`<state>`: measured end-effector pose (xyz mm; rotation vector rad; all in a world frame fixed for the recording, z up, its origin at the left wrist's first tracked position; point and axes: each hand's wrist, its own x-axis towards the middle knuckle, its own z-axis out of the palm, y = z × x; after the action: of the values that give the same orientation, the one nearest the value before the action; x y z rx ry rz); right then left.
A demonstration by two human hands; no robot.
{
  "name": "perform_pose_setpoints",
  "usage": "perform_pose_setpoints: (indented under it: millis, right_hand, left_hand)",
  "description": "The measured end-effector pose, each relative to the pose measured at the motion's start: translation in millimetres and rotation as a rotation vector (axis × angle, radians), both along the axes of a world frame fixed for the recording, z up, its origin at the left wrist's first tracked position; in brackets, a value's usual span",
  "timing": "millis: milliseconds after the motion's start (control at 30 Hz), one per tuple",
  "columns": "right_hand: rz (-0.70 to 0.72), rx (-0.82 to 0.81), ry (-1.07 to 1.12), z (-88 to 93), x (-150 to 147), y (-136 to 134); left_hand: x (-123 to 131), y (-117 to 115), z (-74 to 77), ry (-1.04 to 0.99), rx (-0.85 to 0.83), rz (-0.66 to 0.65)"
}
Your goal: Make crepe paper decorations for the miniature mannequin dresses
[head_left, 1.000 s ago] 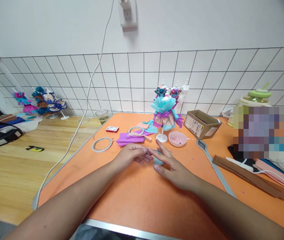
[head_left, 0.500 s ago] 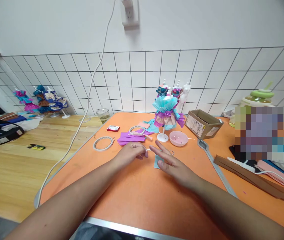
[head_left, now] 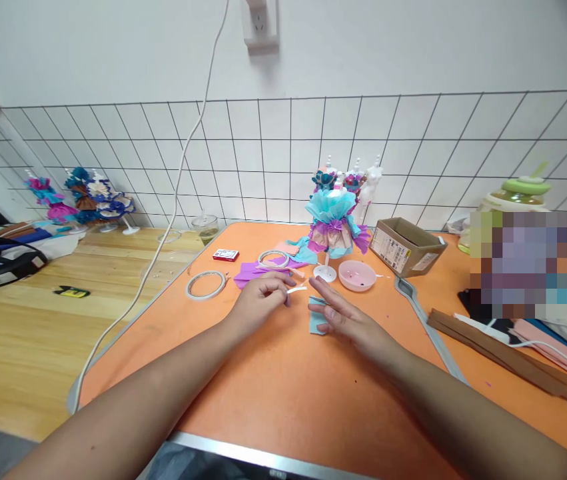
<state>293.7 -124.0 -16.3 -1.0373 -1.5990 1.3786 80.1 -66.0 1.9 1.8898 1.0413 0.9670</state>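
Observation:
My left hand [head_left: 262, 297] pinches a short white strip [head_left: 297, 289], probably tape, whose free end points right. Just across from it, my right hand [head_left: 346, 313] has its fingers stretched out and apart, with nothing visibly held. A small folded piece of light blue paper [head_left: 317, 324] lies on the orange table under the right fingertips, which partly cover it; I cannot tell whether they touch. Behind the left hand are purple paper [head_left: 244, 275] and a roll of tape [head_left: 274, 259] on top of it. Another tape roll [head_left: 206, 285] lies farther left.
A dress form in ruffled turquoise, purple and pink paper [head_left: 336, 213] stands behind my hands, beside a pink bowl [head_left: 357, 276] and an open cardboard box [head_left: 407, 247]. Brown strips [head_left: 503, 357] lie at the right. A white cable [head_left: 178, 177] hangs across the left side.
The white strip now shows longer from my left fingers. My right fingers have shifted slightly right, and a small ring beyond that hand no longer shows.

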Motion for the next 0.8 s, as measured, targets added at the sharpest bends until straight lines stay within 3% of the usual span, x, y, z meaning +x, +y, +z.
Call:
perform_pose_setpoints:
  millis: [167, 300, 400, 500, 667, 800]
  right_hand:
    - [-0.018, -0.026, 0.051, -1.2, 2, 1]
    - [-0.037, 0.009, 0.050, -3.1, 3, 3]
    - [-0.125, 0.147, -0.015, -4.1, 1, 4]
    - [-0.233, 0.294, -0.132, -1.6, -3, 3]
    - [-0.212, 0.326, -0.242, 7.2, -9, -6]
    - [-0.248, 0.458, -0.281, 10.5, -10, -9]
  left_hand:
    - [2, -5, 4.1, -0.005, 0.118, 0.035]
    - [-1, -8, 3.3, -0.197, 0.035, -0.089]
    - [-4, -8, 3.1, -0.302, -0.024, -0.128]
    - [-5, -8, 5.1, -0.283, -0.032, -0.171]
    - [0, -9, 4.0, -0.192, -0.094, -0.337]
    - [4, -8, -2.6, -0.199, -0.138, -0.362]
